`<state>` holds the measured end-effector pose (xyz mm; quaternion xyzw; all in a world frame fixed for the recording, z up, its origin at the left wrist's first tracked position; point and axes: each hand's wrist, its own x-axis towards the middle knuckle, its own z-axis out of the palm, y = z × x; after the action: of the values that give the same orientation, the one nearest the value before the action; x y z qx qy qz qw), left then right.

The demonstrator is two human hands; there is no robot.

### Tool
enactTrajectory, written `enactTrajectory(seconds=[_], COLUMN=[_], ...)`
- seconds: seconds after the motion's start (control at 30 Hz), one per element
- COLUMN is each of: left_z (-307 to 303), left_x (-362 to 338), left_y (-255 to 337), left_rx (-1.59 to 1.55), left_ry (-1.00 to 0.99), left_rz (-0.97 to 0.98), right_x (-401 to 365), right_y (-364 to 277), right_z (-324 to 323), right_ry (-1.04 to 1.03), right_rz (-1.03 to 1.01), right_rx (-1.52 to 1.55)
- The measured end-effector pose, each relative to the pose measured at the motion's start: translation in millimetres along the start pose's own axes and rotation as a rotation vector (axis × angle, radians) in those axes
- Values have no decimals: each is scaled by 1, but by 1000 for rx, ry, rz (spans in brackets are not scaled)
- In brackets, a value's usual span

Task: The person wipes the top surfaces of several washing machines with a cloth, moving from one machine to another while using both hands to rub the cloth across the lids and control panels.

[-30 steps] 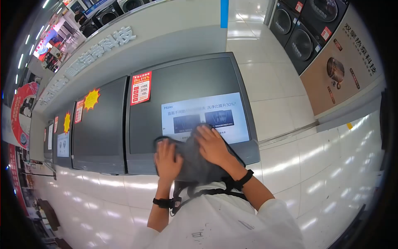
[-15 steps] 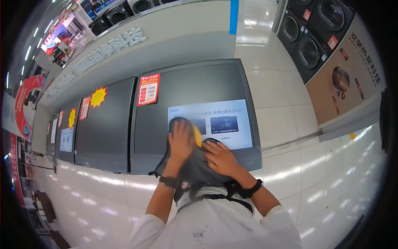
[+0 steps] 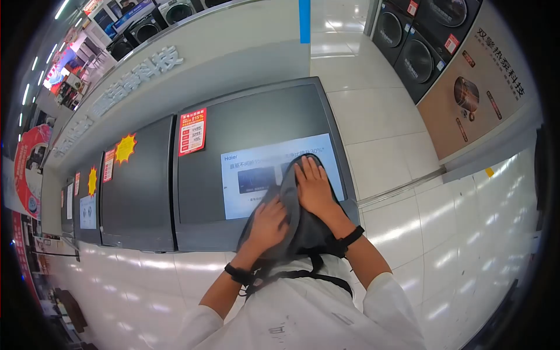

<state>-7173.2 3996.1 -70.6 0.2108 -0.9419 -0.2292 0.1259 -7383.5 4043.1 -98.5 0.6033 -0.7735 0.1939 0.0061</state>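
Note:
A dark grey piece of fabric (image 3: 294,230) is bunched in front of my body, overlapping the lower part of a lit display panel (image 3: 233,201). My right hand (image 3: 315,189) reaches forward with long fingers over its raised far end, thumb hidden. Nearer to me and to the left, my left hand (image 3: 268,226) is bent around the fabric's left side, slightly blurred. Each wrist wears a black band. Beneath the fabric is a wide dark grey appliance top (image 3: 204,175), where the panel shows "Haier", text and pictures.
A red price sheet (image 3: 192,131) sits on the appliance's far left corner. Another dark unit (image 3: 140,192) with a yellow star tag (image 3: 125,148) stands to the left. Behind runs a pale wall (image 3: 245,64); stacked washers (image 3: 417,58) and a brown sign board (image 3: 472,105) stand right, beyond tiled floor.
My left hand has drawn back toward me from the fabric's far end, while my right hand has moved forward. The fabric's peak has shifted right, and its yellow patch is now hidden.

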Motion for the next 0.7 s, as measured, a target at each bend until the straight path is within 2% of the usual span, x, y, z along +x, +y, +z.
enactTrajectory(seconds=[0.13,0.2,0.27,0.37,0.47,0.5,0.57,0.6,0.7], left_z=[-15,-30,-53,-64,-56,-50,-39,-35,-18], left_x=[-49,-79,-99,-120,-89,-76,-42,-22,21], left_y=[-41,-62,-83,-118,-121,-123,-123,-111,-85], left_rx=[24,38,70,236,295,310,208,227,149], left_ry=[1,182,291,423,368,344,312,242,195], left_rz=[-78,-202,-359,-616,-717,-650,-501,-509,-371], right_x=[6,1,-14,-33,-30,-29,-30,-30,-37], right_y=[-43,-72,-99,-127,-123,-122,-113,-107,-67], right_z=[5,11,27,21,18,18,11,5,-27], right_ry=[-37,-45,-202,-275,-281,-227,-330,-375,-400], right_rz=[-176,-315,-539,-634,-621,-640,-637,-631,-482], right_rx=[149,216,197,430,506,493,470,459,495])
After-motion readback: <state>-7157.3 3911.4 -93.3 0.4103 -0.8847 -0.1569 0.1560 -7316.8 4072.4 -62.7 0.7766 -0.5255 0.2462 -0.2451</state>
